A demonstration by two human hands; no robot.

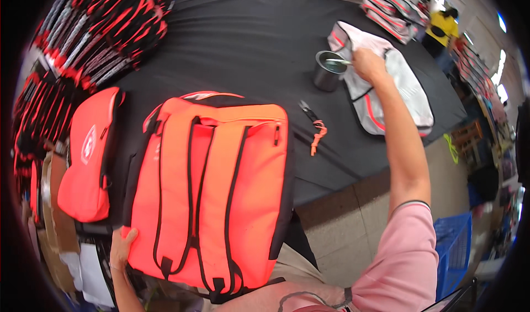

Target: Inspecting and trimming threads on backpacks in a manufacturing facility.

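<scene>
A bright orange-red backpack [259, 185] lies at the near edge of the table, its two shoulder straps facing up. Its lower left corner is in my left hand [120, 248], thumb on top and the other fingers hidden beneath. My right hand [369, 66] reaches far out and is closed on a thin white handle [341, 62], whose other end dips into a dark metal cup [328, 79]. What tips the handle is hidden inside. Thread snips [309, 111] with an orange ribbon tied on lie between the cup and the backpack.
Under my right forearm lies a white-grey bag [411, 88] with coral trim. A red-orange pouch [88, 157] sits left of the backpack. Stacked striped bags [105, 30] crowd the far left; more bags [389, 11] lie far right. A blue crate [454, 246] stands on the floor; a person in yellow [441, 27] is beyond.
</scene>
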